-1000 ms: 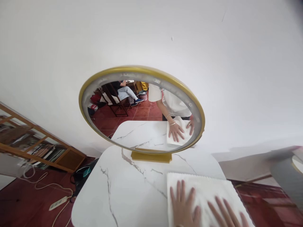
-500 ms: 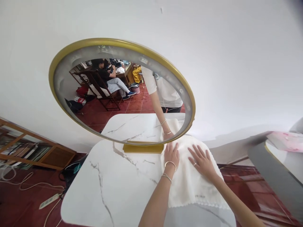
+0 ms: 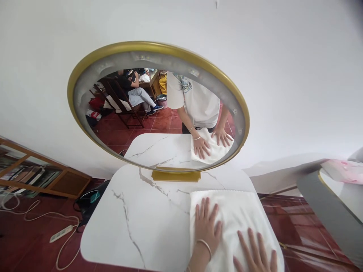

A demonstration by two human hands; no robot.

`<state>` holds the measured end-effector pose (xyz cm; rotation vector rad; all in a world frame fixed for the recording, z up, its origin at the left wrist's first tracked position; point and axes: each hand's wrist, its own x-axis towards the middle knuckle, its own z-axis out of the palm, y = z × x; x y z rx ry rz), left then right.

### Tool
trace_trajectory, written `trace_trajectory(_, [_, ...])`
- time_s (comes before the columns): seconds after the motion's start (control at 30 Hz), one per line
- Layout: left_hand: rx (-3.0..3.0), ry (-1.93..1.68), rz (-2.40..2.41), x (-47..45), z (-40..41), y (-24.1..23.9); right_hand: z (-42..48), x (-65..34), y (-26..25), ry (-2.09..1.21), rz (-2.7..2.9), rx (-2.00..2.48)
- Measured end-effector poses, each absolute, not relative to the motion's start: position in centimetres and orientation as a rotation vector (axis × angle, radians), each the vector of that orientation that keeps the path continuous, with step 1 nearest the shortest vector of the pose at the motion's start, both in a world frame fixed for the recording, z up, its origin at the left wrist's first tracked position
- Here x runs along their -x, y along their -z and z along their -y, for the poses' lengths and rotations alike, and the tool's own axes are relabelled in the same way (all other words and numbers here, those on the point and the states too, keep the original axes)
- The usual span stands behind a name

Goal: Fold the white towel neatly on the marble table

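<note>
A white cloth [image 3: 227,211] with a scalloped edge lies spread over the right part of a white marble-patterned table [image 3: 159,226]. My left hand [image 3: 206,224] rests flat on the cloth's left side, fingers stretched out, a bangle at its wrist. Lower and to the right, my right hand [image 3: 255,253] also presses on the cloth with fingers spread; its wrist is cut off by the bottom of the view. Behind the cloth stands a round gold-framed mirror [image 3: 159,151] on a gold base [image 3: 176,176]. Both hands and the cloth are reflected in it.
On the left are a wooden bookcase [image 3: 64,184], a white power strip [image 3: 61,234] with cables, and a black bag [image 3: 87,204] on the red tiled floor. At right stands a grey-sided table [image 3: 329,200] bearing a pink package [image 3: 343,170]. A seated person shows in the mirror.
Both hands and the cloth have moved back toward me, away from the mirror base. The tabletop beside the base is now uncovered. My view has shifted slightly.
</note>
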<state>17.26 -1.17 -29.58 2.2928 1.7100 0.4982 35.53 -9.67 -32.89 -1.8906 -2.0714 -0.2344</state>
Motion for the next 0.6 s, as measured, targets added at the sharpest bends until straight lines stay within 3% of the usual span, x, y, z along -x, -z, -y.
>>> trace_trajectory(0.37, [-2.441, -0.501, -1.924, 0.5, -2.8, 30.5, 4.7, -19.6, 31.1, 0.114, 2.159, 1.736])
trace_trajectory(0.6, [-2.217, -0.519, -2.221, 0.3, 6.6, 30.8, -1.1, -17.0, 31.1, 0.060, 1.887, 1.859])
